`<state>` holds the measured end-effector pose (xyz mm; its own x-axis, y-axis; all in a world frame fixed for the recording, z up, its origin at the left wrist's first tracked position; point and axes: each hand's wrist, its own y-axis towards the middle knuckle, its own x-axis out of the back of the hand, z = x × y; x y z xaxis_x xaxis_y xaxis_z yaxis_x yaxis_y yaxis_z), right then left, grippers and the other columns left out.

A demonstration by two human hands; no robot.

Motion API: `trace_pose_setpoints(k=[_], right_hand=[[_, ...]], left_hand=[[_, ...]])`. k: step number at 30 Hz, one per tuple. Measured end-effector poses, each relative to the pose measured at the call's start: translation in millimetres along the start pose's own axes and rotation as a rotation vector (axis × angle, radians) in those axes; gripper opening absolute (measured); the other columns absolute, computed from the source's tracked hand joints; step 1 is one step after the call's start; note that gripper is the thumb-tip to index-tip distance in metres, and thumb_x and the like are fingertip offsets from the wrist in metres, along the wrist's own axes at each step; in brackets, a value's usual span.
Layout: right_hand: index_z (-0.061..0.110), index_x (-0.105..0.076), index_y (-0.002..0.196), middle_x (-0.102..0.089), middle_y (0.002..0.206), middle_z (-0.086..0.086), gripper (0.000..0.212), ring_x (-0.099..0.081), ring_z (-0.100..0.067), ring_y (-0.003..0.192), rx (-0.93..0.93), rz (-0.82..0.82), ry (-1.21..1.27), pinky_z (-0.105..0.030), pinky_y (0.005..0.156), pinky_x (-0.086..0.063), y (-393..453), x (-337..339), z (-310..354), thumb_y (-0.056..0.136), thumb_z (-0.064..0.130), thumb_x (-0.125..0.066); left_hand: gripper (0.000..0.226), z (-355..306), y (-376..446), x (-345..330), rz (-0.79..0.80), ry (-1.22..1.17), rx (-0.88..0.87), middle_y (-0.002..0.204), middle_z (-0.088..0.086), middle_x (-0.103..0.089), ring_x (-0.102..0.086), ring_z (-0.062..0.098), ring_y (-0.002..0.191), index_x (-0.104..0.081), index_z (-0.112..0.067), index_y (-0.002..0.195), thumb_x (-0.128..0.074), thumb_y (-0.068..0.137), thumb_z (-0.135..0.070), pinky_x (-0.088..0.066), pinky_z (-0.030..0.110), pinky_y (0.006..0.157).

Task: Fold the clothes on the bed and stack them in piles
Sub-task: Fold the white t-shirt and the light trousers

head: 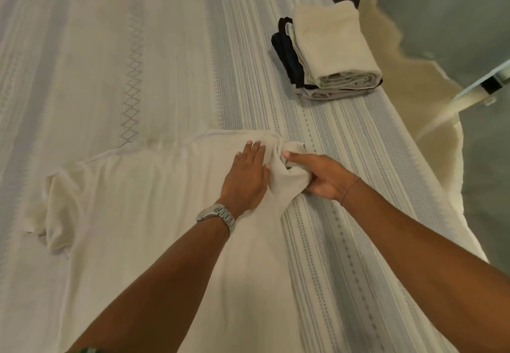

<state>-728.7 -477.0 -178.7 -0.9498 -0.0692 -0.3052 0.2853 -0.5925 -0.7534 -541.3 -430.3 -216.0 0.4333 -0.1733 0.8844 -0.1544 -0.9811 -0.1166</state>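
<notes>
Shirt (pixel 143 203) is spread flat on the bed (pixel 345 137), cream, thin and limp. Left hand (pixel 245 179) is laid flat on it, fingers straight, pinning the cloth near the shoulder. Right hand (pixel 321 177), just beside the left, is clamped round the bunched sleeve (pixel 289 170), fingers curled into the fabric. The other sleeve (pixel 59 209) is seen well to the left of both hands, crumpled and partly turned under.

Handling, as judged: light, soft, no stiffness, so any lifted edge will sag and crease. Some slip over the striped cover is to be expected, hence the pinning palm. A hold is best taken at the seams: sleeve end and shoulder, then hem corners, with the cloth kept taut between the two grips. The fold line should be smoothed by a flat palm before each turn.

Pile (pixel 331 57) is set well beyond the right hand near the bed edge, a cream piece on top with dark and grey pieces under it. The shirt is not yet folded.
</notes>
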Motion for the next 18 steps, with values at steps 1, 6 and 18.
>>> trace_pose_setpoints(k=[1, 6, 18], right_hand=[[0.003, -0.069, 0.120, -0.076, 0.110, -0.013, 0.039, -0.075, -0.024, 0.096, -0.034, 0.011, -0.061, -0.041, 0.085, -0.061, 0, 2, 7, 0.086, 0.016, -0.080], [0.007, -0.070, 0.107, -0.073, 0.103, -0.011, 0.017, -0.071, -0.023, 0.090, 0.009, 0.017, 0.040, -0.037, 0.081, -0.061, -2, 22, 25, 0.095, 0.019, -0.068], [0.008, -0.063, 0.097, -0.063, 0.081, -0.012, 0.041, -0.060, -0.032, 0.076, 0.525, -0.902, -1.033, -0.033, 0.060, -0.040, 14, 87, 10, 0.106, 0.044, -0.046]], left_hand=[[0.062, 2, 5, -4, -0.003, 0.006, 0.000, 0.169, 0.010, -0.014, -0.005, 0.024, 0.157, -0.020, -0.007, 0.159, -0.016, 0.106, -0.037, -0.006, 0.043, 0.127], [0.067, 6, 13, -24, -0.034, 0.091, -0.010, 0.170, 0.004, -0.003, 0.003, 0.020, 0.157, -0.010, -0.013, 0.162, -0.009, 0.103, -0.044, 0.001, 0.045, 0.127], [0.083, -2, 17, -31, -0.008, 0.286, 0.067, 0.170, 0.002, 0.009, 0.010, 0.023, 0.156, -0.001, -0.016, 0.163, -0.007, 0.099, -0.069, -0.003, 0.058, 0.124]])
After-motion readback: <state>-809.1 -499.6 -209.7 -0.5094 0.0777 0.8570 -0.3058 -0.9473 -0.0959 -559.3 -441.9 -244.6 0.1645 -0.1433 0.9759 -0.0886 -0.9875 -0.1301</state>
